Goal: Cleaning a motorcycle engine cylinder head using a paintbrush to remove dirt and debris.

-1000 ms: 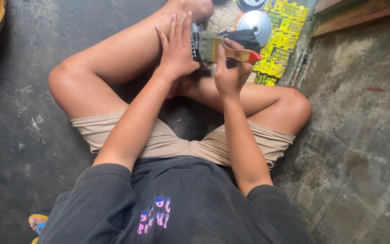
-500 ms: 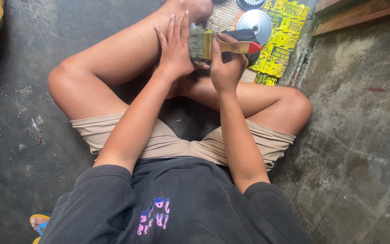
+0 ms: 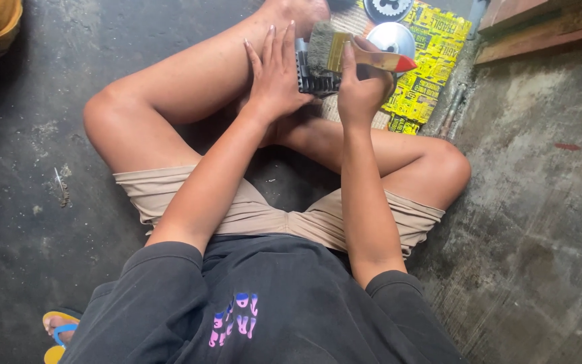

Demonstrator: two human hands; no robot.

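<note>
My right hand (image 3: 362,91) grips the paintbrush (image 3: 345,54) over the black finned part (image 3: 314,77). My left hand (image 3: 277,74) lies flat, steadying it. Dust could fly up, or the part could slip off my leg.

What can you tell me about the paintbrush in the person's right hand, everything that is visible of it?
The paintbrush is flat and wide, with pale, worn-looking bristles, a yellowish band and a wooden handle ending in a red tip. It lies nearly level, bristles pointing left, handle tip right. The right hand grips it from below at the band, thumb up across it. The bristles rest on a dark ribbed part, which the left hand steadies with flat fingers.
</note>
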